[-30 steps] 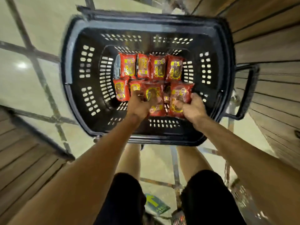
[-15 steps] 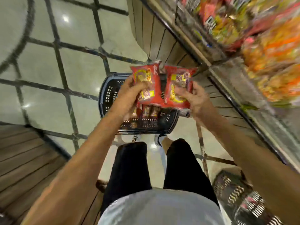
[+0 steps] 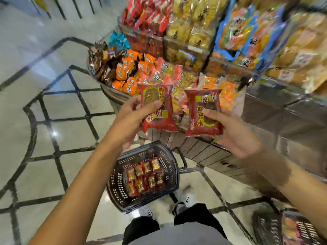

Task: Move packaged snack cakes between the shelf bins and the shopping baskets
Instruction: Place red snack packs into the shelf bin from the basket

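Two red snack cake packets are up at chest height in the head view: the left hand (image 3: pixel 131 119) pinches one packet (image 3: pixel 158 108), the right hand (image 3: pixel 233 133) grips the other (image 3: pixel 204 114). Both hang just in front of the shelf bin (image 3: pixel 159 75) of mixed snacks, above the black basket (image 3: pixel 116 184) on the floor, which holds more red packets. Judged step: carrying from basket to shelf. Next, each packet needs a free spot near the bin's front edge.

The shopping basket (image 3: pixel 169 156) sits on the floor (image 3: pixel 53 138) just before the shelf bins (image 3: pixel 159 71), with snack cakes (image 3: pixel 144 177) inside. Above the basket, the left hand (image 3: pixel 131 119) and right hand (image 3: pixel 235 133) each hold one packet side by side. A second basket (image 3: pixel 265 225) lies well right of the first.
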